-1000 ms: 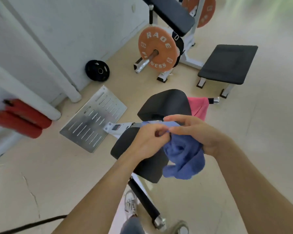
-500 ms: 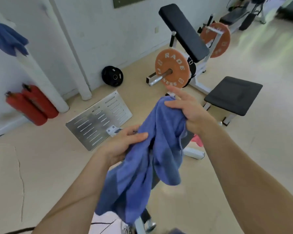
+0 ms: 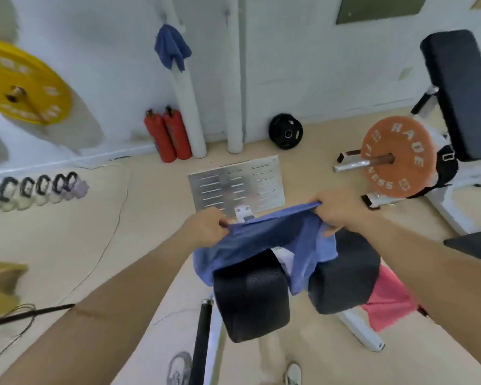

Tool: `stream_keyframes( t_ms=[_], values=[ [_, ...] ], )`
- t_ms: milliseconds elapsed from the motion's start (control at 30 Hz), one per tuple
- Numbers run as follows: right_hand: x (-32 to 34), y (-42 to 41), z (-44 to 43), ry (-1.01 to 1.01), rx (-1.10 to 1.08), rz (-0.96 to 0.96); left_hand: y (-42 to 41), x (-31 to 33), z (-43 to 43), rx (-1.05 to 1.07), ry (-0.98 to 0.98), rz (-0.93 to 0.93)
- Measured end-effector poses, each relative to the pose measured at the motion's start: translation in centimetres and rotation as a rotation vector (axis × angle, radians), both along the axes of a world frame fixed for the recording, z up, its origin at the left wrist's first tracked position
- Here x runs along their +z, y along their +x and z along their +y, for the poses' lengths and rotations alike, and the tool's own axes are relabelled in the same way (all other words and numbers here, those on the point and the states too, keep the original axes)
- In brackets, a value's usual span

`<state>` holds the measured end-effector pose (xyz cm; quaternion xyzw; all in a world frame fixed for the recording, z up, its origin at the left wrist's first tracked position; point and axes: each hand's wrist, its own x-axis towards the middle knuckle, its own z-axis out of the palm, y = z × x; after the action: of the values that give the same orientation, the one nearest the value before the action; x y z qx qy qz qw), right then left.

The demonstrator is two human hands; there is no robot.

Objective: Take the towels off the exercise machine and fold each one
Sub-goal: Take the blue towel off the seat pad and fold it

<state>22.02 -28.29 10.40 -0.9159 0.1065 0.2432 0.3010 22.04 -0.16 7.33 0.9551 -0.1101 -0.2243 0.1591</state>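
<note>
I hold a blue towel [image 3: 267, 240] stretched between both hands above the exercise machine's two black pads [image 3: 250, 295]. My left hand [image 3: 206, 226] pinches its left top edge and my right hand [image 3: 336, 209] grips the right top edge. The cloth sags and drapes down between and over the pads. A pink towel [image 3: 386, 298] hangs on the machine's right side, partly hidden by my right forearm. Another blue towel [image 3: 171, 50] hangs high on a white pole by the wall.
A metal foot plate [image 3: 236, 184] lies ahead on the floor. Two red cylinders [image 3: 167, 134] and a black weight plate [image 3: 285, 131] stand by the wall. An orange plate on a bench machine [image 3: 397, 157] is right, a yellow plate [image 3: 17, 81] and kettlebells [image 3: 39, 190] left.
The towel went from bunched at the pad to lifted and now spread wide between my hands. My hands moved apart, and my view turned left and up toward the wall.
</note>
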Motion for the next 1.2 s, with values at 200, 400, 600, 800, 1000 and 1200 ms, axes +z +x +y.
stream_keyframes(
  t_ms=[200,400,600,800,1000,1200],
  values=[
    [4.3,3.4,-3.8,0.09,-0.164,-0.565,1.1,4.3,-2.3,0.415,0.011,-0.438],
    [-0.5,-3.9,-8.2,0.061,-0.098,-0.676,-1.5,5.7,-3.9,0.795,-0.242,-0.773],
    [-13.8,-11.9,-9.4,-0.106,0.27,-0.304,-10.2,-7.9,-5.1,0.617,0.018,0.066],
    [-16.9,-13.9,-10.2,-0.096,-0.099,-0.08,-12.5,-10.9,-5.6,0.452,0.126,0.205],
    [-16.6,-13.4,-9.6,0.662,-1.072,0.205,-10.4,-10.9,-4.1,1.046,-0.307,0.244],
    [-17.8,-11.6,-8.2,0.974,-1.351,0.208,-10.0,-12.2,-4.0,1.156,-0.26,0.121]
  ],
)
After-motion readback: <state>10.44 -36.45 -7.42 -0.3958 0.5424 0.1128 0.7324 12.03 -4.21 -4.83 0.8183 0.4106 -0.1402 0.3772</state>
